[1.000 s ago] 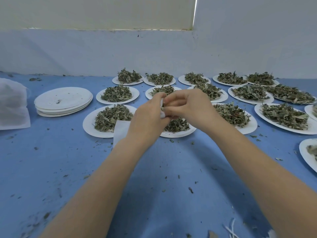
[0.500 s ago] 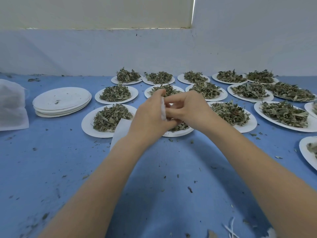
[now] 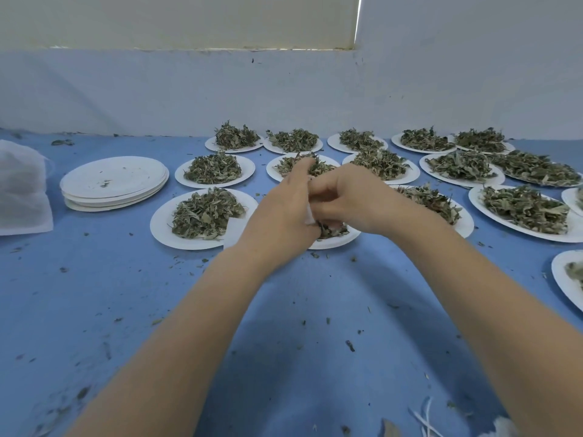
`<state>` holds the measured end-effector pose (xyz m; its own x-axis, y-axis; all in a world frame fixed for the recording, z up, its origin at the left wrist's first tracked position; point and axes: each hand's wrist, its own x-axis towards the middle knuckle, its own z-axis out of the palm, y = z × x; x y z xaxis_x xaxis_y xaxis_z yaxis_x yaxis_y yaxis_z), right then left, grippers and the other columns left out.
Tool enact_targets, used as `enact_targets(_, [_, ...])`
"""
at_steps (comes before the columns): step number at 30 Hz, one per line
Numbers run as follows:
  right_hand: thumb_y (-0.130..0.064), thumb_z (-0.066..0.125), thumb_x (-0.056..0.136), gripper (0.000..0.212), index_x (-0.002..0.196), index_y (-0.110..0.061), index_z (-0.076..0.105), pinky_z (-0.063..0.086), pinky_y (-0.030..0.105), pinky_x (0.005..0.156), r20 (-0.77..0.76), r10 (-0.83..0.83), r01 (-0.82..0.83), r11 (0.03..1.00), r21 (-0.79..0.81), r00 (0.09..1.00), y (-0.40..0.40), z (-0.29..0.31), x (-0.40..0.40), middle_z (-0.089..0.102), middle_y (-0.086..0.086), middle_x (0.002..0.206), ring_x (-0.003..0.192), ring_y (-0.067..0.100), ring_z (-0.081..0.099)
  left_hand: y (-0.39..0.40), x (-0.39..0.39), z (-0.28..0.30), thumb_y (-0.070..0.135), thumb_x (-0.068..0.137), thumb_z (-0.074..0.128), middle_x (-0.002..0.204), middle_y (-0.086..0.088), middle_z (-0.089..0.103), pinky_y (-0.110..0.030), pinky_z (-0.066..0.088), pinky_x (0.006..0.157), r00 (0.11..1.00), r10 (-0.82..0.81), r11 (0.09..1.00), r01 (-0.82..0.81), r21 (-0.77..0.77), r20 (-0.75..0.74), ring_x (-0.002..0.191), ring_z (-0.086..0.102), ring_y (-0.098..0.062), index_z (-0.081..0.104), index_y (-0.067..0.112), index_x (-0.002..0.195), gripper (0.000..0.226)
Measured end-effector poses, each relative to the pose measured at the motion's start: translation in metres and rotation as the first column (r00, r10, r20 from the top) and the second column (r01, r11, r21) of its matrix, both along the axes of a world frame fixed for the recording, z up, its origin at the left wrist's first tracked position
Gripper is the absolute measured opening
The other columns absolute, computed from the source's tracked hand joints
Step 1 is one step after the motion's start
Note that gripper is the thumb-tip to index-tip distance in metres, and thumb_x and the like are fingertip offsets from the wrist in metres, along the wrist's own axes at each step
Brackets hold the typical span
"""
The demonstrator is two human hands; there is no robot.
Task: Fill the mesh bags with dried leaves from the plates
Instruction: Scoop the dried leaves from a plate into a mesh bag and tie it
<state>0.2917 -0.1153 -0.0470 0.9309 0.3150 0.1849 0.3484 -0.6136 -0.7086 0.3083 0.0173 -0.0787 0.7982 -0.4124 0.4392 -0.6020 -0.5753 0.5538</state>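
Observation:
My left hand [image 3: 284, 212] and my right hand [image 3: 350, 200] meet over a white plate [image 3: 334, 242] at the middle of the blue table. Both pinch a white mesh bag [image 3: 309, 214], mostly hidden between the fingers; a corner of it [image 3: 232, 233] hangs below my left wrist. Dried green leaves [image 3: 331, 230] lie on the plate under my hands. Whether my right fingers also hold leaves is hidden.
Several white plates heaped with dried leaves [image 3: 205, 212] spread across the back and right of the table. A stack of bare plates [image 3: 115, 182] sits at the left. Filled mesh bags [image 3: 22, 190] lie at the far left edge. Leaf crumbs dot the blue table [image 3: 94, 294].
Both hands have sunk closer to the plate, and my right fingers have curled down toward the leaves at the bag's mouth.

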Motion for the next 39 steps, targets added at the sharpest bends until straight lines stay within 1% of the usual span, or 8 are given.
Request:
enact_targets(6, [-0.003,0.056,0.08,0.024,0.093,-0.017,0.072,0.028,0.02,0.045,0.028,-0.016,0.014,0.997,0.071,0.999,-0.008,0.006,-0.004,0.037,-0.009,0.041,0.042,0.015,0.029,0.003,-0.004,0.012,0.019,0.068,0.068,0.118,0.003,0.053,-0.032,0.048,0.076,0.999,0.034,0.999,-0.035,-0.036,-0.024,0.098,0.056,-0.017,0.023,0.025,0.139,0.084])
enact_targets(10, [-0.01,0.059,0.08,0.022,0.084,-0.026,0.074,0.028,0.022,0.047,0.044,-0.054,0.047,0.988,0.147,0.998,-0.012,0.007,-0.003,0.039,0.007,0.052,0.05,0.019,0.029,0.006,-0.003,0.016,0.025,0.068,0.07,0.099,0.008,0.05,-0.028,0.042,0.066,0.998,0.053,0.996,-0.056,0.071,0.04,0.087,0.054,-0.015,0.032,0.02,0.129,0.072])
enact_targets(15, [-0.01,0.061,0.086,0.027,0.101,-0.029,0.073,0.032,0.019,0.048,0.009,-0.078,0.075,0.978,0.197,0.997,-0.017,0.007,0.001,0.043,-0.007,0.049,0.047,0.011,0.032,0.012,-0.001,0.015,0.019,0.067,0.071,0.092,0.006,0.047,-0.033,0.045,0.063,0.993,0.092,0.974,-0.106,0.202,0.078,0.083,0.052,-0.019,0.038,0.014,0.119,0.062])
enact_targets(21, [-0.017,0.05,0.091,0.042,0.112,-0.051,0.061,0.04,0.029,0.06,0.041,-0.035,0.04,0.992,-0.122,0.999,-0.018,0.007,0.004,0.043,-0.013,0.05,0.051,0.008,0.036,0.014,0.004,0.013,0.023,0.074,0.066,0.089,0.005,0.045,-0.03,0.034,0.058,0.974,0.205,0.94,-0.223,0.258,0.094,0.079,0.046,-0.019,0.041,0.013,0.115,0.049])
enact_targets(27, [-0.03,0.059,0.084,0.014,0.079,-0.037,0.07,0.042,0.026,0.06,0.043,-0.113,0.119,0.977,-0.177,0.993,-0.019,0.007,0.006,0.059,-0.017,0.055,0.051,0.006,0.045,0.019,0.007,0.011,0.027,0.075,0.067,0.09,0.004,0.045,-0.03,0.034,0.062,0.96,0.26,0.923,-0.279,0.265,0.107,0.08,0.044,-0.02,0.042,0.014,0.112,0.046])
enact_targets(29, [-0.038,0.06,0.084,0.015,0.073,-0.037,0.07,0.043,0.025,0.06,0.046,-0.138,0.145,0.966,-0.213,0.989,-0.023,0.005,0.007,0.065,-0.014,0.064,0.053,0.006,0.049,0.02,0.008,0.01,0.027,0.074,0.068,0.088,0.003,0.046,-0.03,0.032,0.061,0.957,0.271,0.911,-0.29,0.293,0.104,0.08,0.045,-0.021,0.042,0.014,0.106,0.043])
enact_targets(35, [-0.033,0.068,0.083,0.012,0.094,-0.033,0.072,0.042,0.02,0.069,0.136,-0.231,0.249,0.959,-0.136,0.963,-0.028,-0.014,0.018,0.064,-0.018,0.081,0.069,-0.007,0.056,0.022,0.009,0.01,0.027,0.072,0.069,0.076,0.004,0.04,-0.029,0.03,0.054,0.947,0.317,0.869,-0.315,0.381,0.059,0.076,0.043,-0.022,0.036,0.015,0.092,0.04])
enact_targets(39, [-0.046,0.064,0.084,0.047,0.128,-0.03,0.056,0.037,0.026,0.077,0.133,-0.235,0.27,0.861,-0.432,0.963,-0.026,-0.027,0.023,0.057,-0.004,0.114,0.096,0.011,0.052,0.022,0.01,0.011,0.026,0.072,0.067,0.072,0.004,0.036,-0.028,0.024,0.047,0.939,0.339,0.837,-0.326,0.438,0.051,0.072,0.042,-0.021,0.034,0.014,0.087,0.038])
